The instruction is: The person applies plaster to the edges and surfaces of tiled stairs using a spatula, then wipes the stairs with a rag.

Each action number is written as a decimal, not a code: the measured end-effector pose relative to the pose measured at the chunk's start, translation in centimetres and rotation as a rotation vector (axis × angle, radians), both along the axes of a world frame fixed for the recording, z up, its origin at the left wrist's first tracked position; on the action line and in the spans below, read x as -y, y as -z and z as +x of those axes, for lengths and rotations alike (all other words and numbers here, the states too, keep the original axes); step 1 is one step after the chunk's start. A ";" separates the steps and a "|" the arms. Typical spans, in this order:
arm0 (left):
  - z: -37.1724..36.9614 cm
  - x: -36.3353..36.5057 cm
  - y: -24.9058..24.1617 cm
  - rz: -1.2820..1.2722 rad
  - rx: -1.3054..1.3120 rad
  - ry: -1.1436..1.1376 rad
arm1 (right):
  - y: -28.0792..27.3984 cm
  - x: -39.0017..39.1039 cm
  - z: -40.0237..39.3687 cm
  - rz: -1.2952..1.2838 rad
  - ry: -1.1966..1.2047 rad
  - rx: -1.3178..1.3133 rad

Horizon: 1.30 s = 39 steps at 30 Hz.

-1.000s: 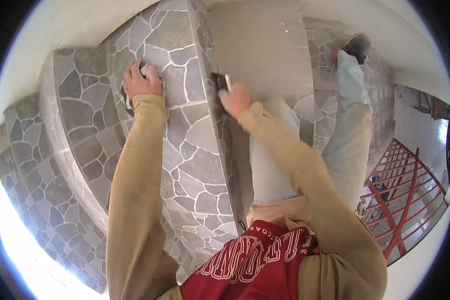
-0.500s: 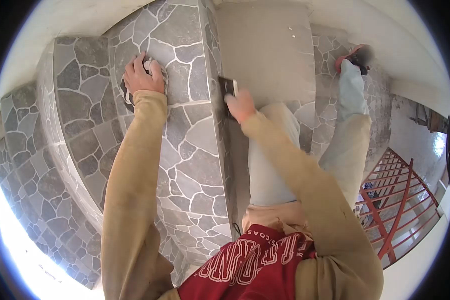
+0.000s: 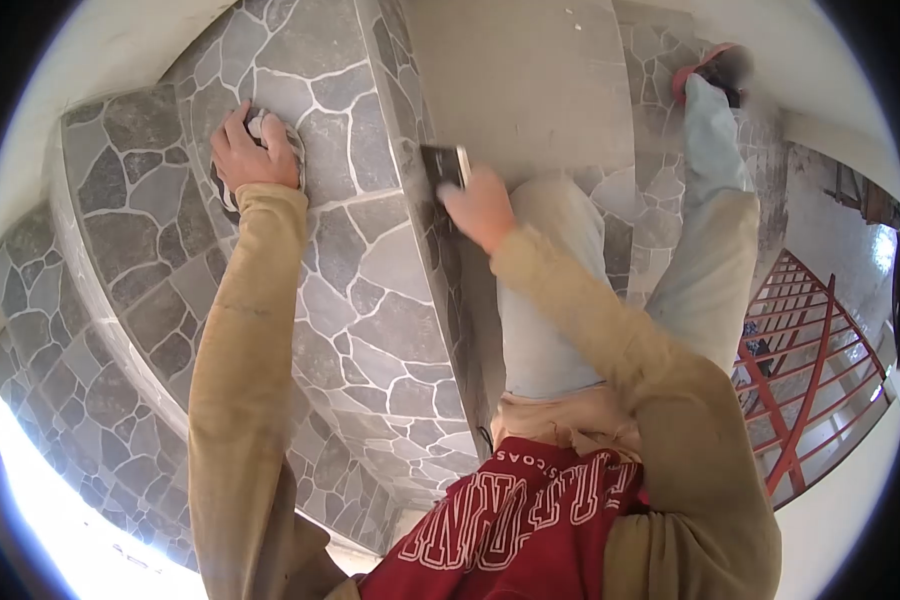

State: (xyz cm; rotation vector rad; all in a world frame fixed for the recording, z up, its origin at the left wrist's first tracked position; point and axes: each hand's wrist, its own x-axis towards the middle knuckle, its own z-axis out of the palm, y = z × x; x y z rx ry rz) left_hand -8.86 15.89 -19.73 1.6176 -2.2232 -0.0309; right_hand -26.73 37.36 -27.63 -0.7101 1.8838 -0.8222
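My left hand (image 3: 255,152) rests with curled fingers over a rounded black-and-white object (image 3: 224,194) on the stone-patterned step (image 3: 320,110). Most of that object is hidden beneath my palm, and I cannot tell its kind. In my right hand (image 3: 482,208), slightly blurred, is a flat dark tool (image 3: 438,164) with a pale strip along one edge. It lies against the narrow stone-patterned riser (image 3: 398,85) of the step. White joints run between the irregular grey stones all around my left hand.
A plain grey tread (image 3: 520,90) lies beyond the riser, beside my bent leg (image 3: 550,290). My other leg stretches to a dark-and-red shoe (image 3: 705,75) at the upper right. Red metal bars (image 3: 810,380) stand at the right. More stone-patterned steps (image 3: 120,220) descend on the left.
The view has shifted, so the step and my left hand appear further left. My right hand and the dark tool stay at the riser, slightly further up in the view.
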 end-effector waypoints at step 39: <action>0.1 0.1 0.1 -0.052 0.029 0.009 | -4.5 -4.5 3.5 -0.511 0.065 -0.018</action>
